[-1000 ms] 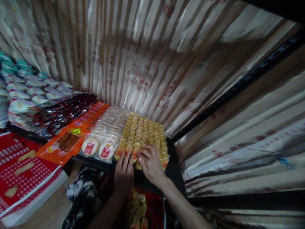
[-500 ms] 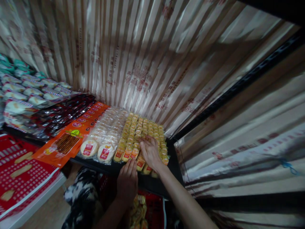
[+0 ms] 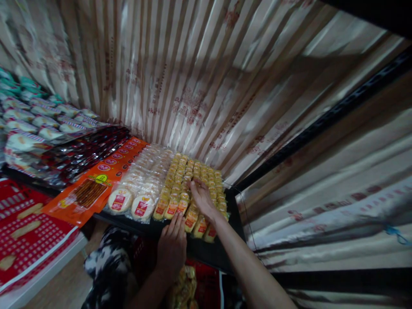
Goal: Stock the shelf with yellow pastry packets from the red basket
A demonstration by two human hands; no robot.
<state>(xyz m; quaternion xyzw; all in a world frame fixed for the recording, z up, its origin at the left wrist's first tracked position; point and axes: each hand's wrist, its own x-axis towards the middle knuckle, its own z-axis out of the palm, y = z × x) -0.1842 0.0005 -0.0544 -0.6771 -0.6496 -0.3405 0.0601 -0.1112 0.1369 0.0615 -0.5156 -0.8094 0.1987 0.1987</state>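
Note:
Rows of small yellow-wrapped snack packets (image 3: pixel 175 189) with red and orange labels lie on a black shelf (image 3: pixel 233 214). My left hand (image 3: pixel 173 240) rests at the shelf's front edge, fingers stretched out and fingertips against the front packets. Over the middle rows lies my right hand (image 3: pixel 202 197), its fingers extended and touching the packet tops; nothing shows in its grip. Some packets under the right hand are hidden. Left of the yellow rows are clear-wrapped round white crackers (image 3: pixel 141 207) with red labels.
An orange snack bag (image 3: pixel 92 189) hangs over the shelf edge beside stacked shiny packs (image 3: pixel 80 150). At the left is a red basket (image 3: pixel 59 229); below my hands, more yellow packets (image 3: pixel 183 285) sit near red plastic. Striped sheeting (image 3: pixel 180 86) forms the back.
My right hand has turned more onto its side and shifted slightly, uncovering the front packets on the right, which now show their labels. My left hand stays almost in place.

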